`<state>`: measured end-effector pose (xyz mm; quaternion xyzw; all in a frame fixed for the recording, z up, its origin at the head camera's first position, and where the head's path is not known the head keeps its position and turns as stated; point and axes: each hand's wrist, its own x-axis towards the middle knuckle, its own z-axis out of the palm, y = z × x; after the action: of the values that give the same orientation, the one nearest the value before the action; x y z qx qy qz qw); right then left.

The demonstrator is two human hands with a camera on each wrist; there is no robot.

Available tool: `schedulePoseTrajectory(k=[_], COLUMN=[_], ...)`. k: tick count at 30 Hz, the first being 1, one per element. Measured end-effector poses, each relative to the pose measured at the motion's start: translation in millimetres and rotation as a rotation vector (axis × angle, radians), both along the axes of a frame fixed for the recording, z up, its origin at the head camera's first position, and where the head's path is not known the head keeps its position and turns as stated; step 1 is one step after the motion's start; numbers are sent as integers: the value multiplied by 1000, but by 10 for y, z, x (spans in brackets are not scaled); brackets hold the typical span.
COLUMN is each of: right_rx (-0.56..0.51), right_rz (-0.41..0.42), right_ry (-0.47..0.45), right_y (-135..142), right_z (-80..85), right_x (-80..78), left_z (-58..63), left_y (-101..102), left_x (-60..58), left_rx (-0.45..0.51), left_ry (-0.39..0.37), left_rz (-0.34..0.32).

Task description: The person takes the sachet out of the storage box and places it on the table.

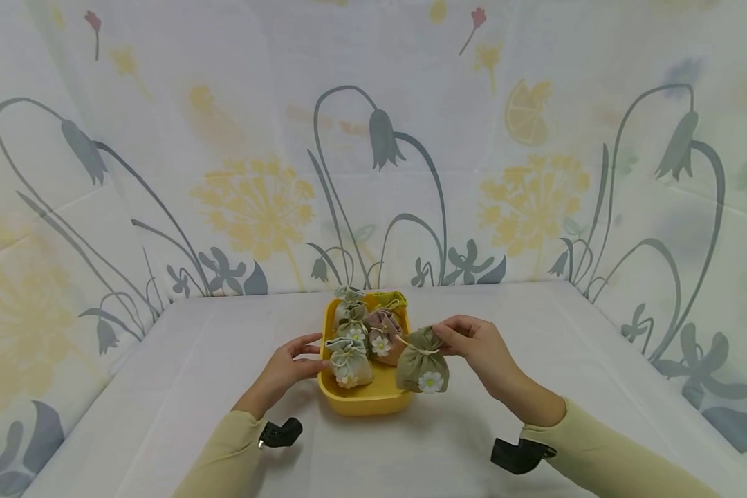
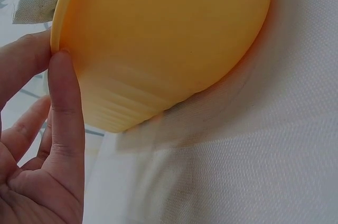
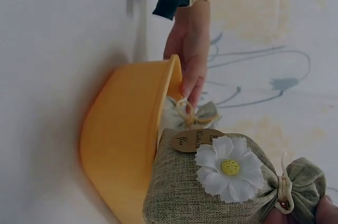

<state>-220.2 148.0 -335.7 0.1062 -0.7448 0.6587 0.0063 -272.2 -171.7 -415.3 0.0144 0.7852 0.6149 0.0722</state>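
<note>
My right hand point(image 1: 487, 354) pinches an olive-green drawstring pouch point(image 1: 409, 373) by its gathered top. A white artificial daisy point(image 3: 230, 167) and a brown paper tag point(image 3: 186, 140) are on its front. The pouch hangs at the right rim of a yellow plastic tub point(image 1: 366, 407). With thumb and finger, my left hand point(image 1: 286, 366) grips the tub's left rim; its other fingers are spread loosely. Inside the tub are several more tied pouches, among them a pale one point(image 1: 360, 371) in front, a pinkish-brown one point(image 1: 382, 324) and a bright green one point(image 1: 393, 299) behind.
The tub stands on a white-covered table point(image 1: 211, 346). Behind it hangs a pale cloth point(image 1: 411, 207) printed with grey and yellow flowers. A black wrist mount point(image 1: 281, 433) sits on the left wrist and another black mount point(image 1: 518, 456) on the right.
</note>
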Motion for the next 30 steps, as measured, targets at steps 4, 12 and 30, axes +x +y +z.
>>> schedulePoseTrajectory(k=[4, 12, 30], right_rx=[-12, 20, 54], right_rz=[-36, -89, -170], right_ry=[3, 44, 31], right_y=[177, 487, 678], right_z=[-24, -78, -143], right_x=[69, 124, -130], left_z=[-9, -13, -1], left_y=[-12, -20, -12], left_x=[-3, -3, -1], left_rx=[11, 11, 23], left_ry=[1, 3, 2], left_rz=[-6, -3, -4])
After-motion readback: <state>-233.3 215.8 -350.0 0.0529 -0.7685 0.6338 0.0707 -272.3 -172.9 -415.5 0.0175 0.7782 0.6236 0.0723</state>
